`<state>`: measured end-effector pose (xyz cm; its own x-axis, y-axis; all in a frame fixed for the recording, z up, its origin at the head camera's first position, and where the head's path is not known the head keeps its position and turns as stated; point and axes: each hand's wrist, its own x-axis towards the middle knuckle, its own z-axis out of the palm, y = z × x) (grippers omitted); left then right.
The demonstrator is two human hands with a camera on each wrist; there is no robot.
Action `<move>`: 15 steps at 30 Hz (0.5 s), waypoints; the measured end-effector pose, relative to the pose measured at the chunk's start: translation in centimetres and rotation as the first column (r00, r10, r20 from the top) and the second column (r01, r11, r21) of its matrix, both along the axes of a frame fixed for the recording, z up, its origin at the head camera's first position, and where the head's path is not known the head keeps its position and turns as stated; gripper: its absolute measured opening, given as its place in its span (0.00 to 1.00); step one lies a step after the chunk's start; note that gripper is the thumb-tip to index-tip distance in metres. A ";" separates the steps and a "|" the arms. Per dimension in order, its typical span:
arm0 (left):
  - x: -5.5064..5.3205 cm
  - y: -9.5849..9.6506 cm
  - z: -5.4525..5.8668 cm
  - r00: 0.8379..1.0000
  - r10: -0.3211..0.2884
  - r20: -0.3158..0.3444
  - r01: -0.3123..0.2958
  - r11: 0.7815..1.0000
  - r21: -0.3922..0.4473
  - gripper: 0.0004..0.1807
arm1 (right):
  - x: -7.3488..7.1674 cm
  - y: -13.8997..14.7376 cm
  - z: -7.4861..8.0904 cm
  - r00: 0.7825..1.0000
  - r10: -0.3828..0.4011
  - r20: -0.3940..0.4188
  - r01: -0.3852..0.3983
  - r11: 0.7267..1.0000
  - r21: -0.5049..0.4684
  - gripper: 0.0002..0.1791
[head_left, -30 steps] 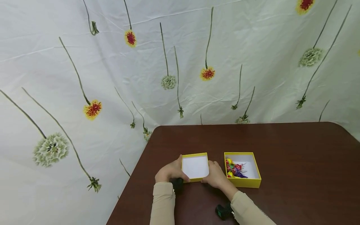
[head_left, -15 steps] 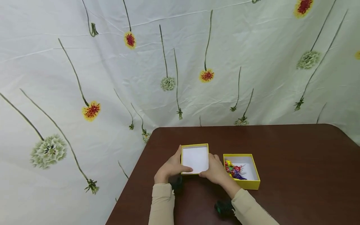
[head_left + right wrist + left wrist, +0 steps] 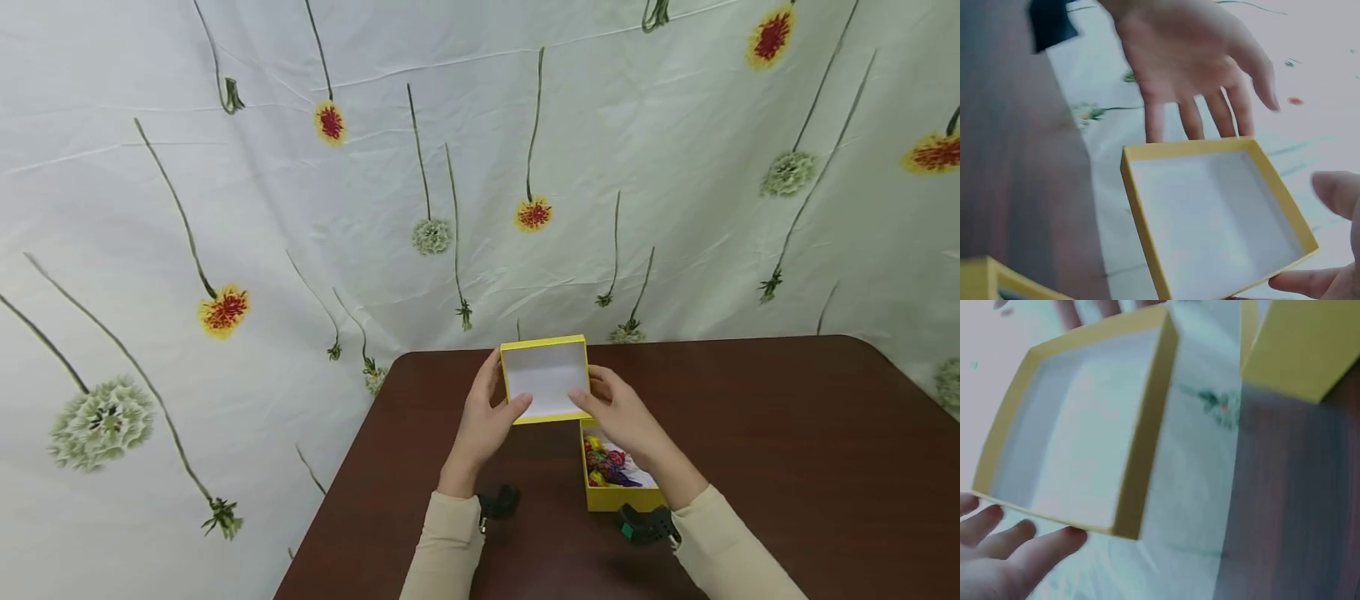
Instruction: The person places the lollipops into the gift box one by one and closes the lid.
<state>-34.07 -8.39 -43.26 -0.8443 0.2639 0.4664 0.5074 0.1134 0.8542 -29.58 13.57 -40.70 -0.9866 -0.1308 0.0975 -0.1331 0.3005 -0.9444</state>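
Observation:
A shallow yellow box lid [image 3: 547,379], white inside, is raised above the table, its hollow side facing me. My left hand [image 3: 480,417] and right hand [image 3: 630,421] carry it between them from opposite sides. In the right wrist view the left fingers [image 3: 1188,119] reach straight to the rim, and the right thumb [image 3: 1338,190] stands apart from it. Fingertips of my left hand [image 3: 1010,544] touch the lid's near edge in the left wrist view. Beneath the lid and right arm, partly hidden, stands the yellow box [image 3: 622,500] with several colourfully wrapped candies [image 3: 603,465] inside.
The dark brown table [image 3: 765,467] stretches away to the right. Behind it hangs a white cloth [image 3: 337,192] printed with flowers. A black wrist device [image 3: 502,502] sits on the left wrist, and another black device [image 3: 645,525] on the right.
Both hands have lifted the lid upward and to the right, over the far side of the candy box, and tilted it more upright. The head view has shifted slightly.

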 end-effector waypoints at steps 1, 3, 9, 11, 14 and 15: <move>0.2 0.5 0.2 0.999 -0.004 -0.034 0.004 1.000 0.013 0.44 | 0.1 0.6 0.4 1.000 0.007 0.015 -0.006 0.999 -0.043 0.35; 0.6 1.4 0.3 0.994 -0.008 -0.111 0.012 0.999 0.037 0.42 | 0.3 1.9 1.0 0.999 0.007 0.049 -0.002 0.995 -0.099 0.37; 1.5 4.0 -0.4 0.926 -0.046 -0.376 0.092 0.990 0.106 0.34 | 1.0 5.2 1.7 0.995 -0.041 0.088 0.053 0.988 -0.146 0.46; 1.7 4.8 -1.1 0.888 -0.077 -0.453 0.147 0.982 0.121 0.30 | 1.3 6.2 1.5 0.995 -0.067 0.077 0.078 0.984 -0.158 0.45; 2.0 5.9 -2.1 0.847 -0.097 -0.523 0.191 0.973 0.129 0.26 | 1.8 7.4 1.0 0.995 -0.085 0.059 0.094 0.978 -0.184 0.42; 2.2 6.2 -2.4 0.843 -0.093 -0.529 0.187 0.974 0.128 0.26 | 2.0 7.8 0.8 0.995 -0.085 0.055 0.094 0.977 -0.193 0.41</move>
<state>-31.91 -2.23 -45.62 -0.4277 0.2391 0.8717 0.8793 -0.1134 0.4625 -27.62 21.32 -39.92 -0.9975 -0.0248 0.0669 -0.0693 0.1182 -0.9906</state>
